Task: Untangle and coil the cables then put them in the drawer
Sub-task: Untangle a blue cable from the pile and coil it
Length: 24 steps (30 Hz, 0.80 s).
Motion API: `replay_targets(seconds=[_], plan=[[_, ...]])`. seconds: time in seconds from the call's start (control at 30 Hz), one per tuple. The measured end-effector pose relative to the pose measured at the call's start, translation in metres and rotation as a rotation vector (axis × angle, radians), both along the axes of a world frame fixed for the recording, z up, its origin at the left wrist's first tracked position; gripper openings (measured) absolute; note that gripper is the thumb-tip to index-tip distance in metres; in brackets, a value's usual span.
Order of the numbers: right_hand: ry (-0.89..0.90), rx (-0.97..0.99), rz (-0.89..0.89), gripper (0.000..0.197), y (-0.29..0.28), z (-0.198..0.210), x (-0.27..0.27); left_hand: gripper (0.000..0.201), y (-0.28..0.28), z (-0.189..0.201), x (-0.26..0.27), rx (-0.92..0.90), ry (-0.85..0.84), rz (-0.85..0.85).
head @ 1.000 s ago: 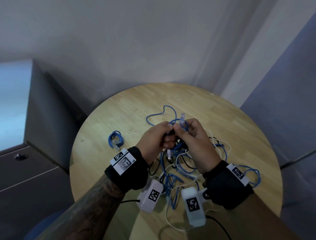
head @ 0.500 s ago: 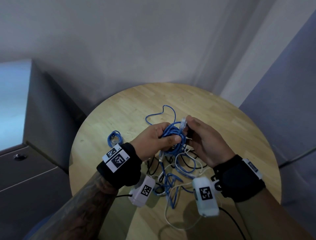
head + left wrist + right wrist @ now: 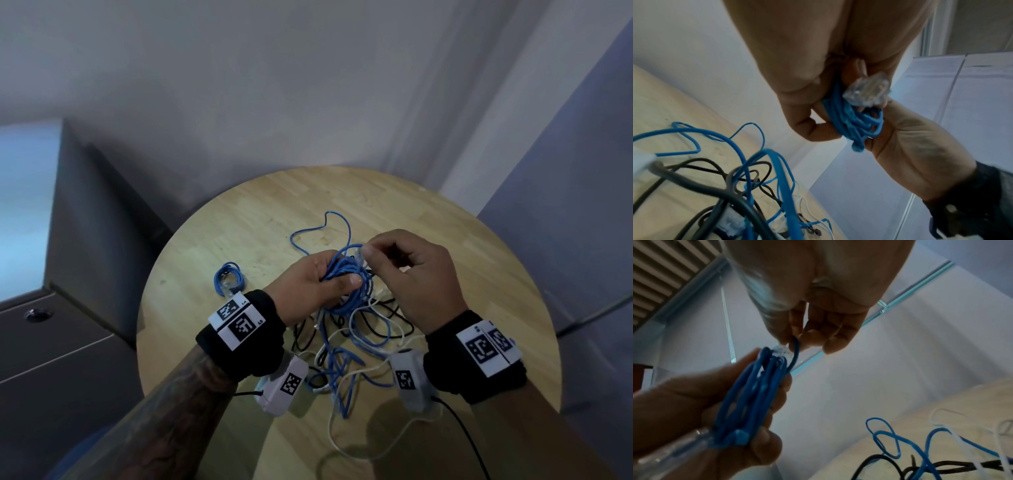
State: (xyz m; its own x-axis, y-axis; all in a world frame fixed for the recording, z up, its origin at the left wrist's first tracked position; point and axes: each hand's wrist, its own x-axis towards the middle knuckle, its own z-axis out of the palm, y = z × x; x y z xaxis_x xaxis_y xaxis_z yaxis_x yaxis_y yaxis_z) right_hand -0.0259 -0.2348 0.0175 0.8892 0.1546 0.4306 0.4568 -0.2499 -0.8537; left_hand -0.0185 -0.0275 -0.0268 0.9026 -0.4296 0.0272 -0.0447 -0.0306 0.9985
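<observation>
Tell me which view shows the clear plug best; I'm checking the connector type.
The left wrist view: the clear plug fills the frame, close and sharp, atop the blue cable coil. In the right wrist view it is small and blurred; in the head view, a tiny glint between the hands.

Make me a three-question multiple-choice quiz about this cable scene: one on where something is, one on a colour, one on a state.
1. Where does the small finished coil lie?
A. on the table, beside the left wrist
B. in the drawer
C. on the floor

2. What colour is the bundle in the left hand?
A. white
B. blue
C. black

3. What is the right hand doing?
A. lying flat on the table
B. hanging idle
C. pinching the cable end

Answers:
1 A: the coil rests on the table.
2 B: the left hand grips a blue bundle.
3 C: the right hand pinches the cable by its clear plug.
</observation>
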Motion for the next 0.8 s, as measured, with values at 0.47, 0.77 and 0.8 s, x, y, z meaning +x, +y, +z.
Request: replay_targets(seconds=[0.47,0.77,0.8], plan=[[0.259,0.117,0.081,0.004,-0.007,-0.001,0.016,0.026,-0.008,-0.015,0.001,0.057,0.093,0.043],[0.141,0.274,-0.171,0.003,-0.027,0.0,0.034,0.016,-0.02,-0.017,-0.009,-0.044,0.178,-0.034],[0.157,0.308,-0.153,0.003,-0.027,-0.001,0.034,0.021,-0.02,-0.019,-0.01,-0.058,0.15,-0.023]])
